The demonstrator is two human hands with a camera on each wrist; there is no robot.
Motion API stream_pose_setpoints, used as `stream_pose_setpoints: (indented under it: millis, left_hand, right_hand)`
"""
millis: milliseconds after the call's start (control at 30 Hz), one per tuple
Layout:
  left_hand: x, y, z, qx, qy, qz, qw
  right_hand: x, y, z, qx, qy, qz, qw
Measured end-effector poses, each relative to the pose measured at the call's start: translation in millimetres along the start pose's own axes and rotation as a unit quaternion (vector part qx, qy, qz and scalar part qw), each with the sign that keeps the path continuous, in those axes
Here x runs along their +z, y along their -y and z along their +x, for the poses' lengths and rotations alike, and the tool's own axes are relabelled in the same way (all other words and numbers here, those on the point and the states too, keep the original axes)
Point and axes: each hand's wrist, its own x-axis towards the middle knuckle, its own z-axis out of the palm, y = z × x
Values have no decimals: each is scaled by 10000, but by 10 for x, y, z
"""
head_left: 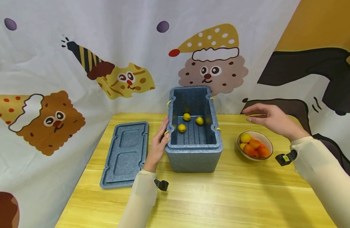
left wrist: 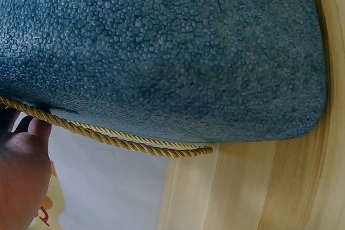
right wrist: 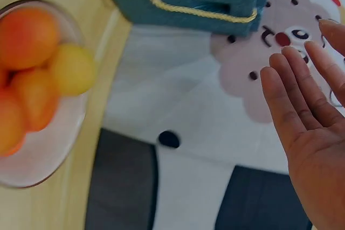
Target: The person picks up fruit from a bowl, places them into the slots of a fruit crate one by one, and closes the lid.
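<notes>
A blue-grey foam box point(head_left: 193, 160) stands uncovered on the table, and three yellow lemons point(head_left: 181, 128) lie on its ribbed floor. My left hand point(head_left: 157, 144) rests against the box's left side, its fingers lying along the wall near the yellow rope handle point(left wrist: 118, 139). To the right is a white bowl point(head_left: 243, 154) with a dark rim, holding several orange fruits point(head_left: 254, 144) and yellow ones point(head_left: 245, 137). Above and behind this bowl my right hand point(head_left: 273, 120) hovers with its fingers extended; the right wrist view shows a bare palm point(right wrist: 318, 171).
The foam lid point(head_left: 125, 155) lies flat left of the box. A printed cartoon cloth point(head_left: 129, 28) hangs close behind the yellow wooden table point(head_left: 220, 199). Another rope handle point(right wrist: 199, 12) hangs on the box's right side.
</notes>
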Motion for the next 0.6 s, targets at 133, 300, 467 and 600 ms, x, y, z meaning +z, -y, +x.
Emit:
stream_pose_setpoints:
  millis: [133, 300, 467, 600]
  left_hand:
    - [21, 24, -17, 77, -49, -78, 9999]
    - [3, 115, -50, 237, -112, -83, 9996]
    - [14, 56, -34, 208, -91, -56, 9997]
    - [24, 36, -8, 234, -72, 34, 9997]
  right_hand:
    - [6, -191, -138, 191, 14, -56, 9998]
    - [56, -361, -218, 126, -10, -20, 9999]
    - [75, -469, -301, 26, 28, 37, 10000]
    - [81, -532, -375, 87, 36, 80, 9999]
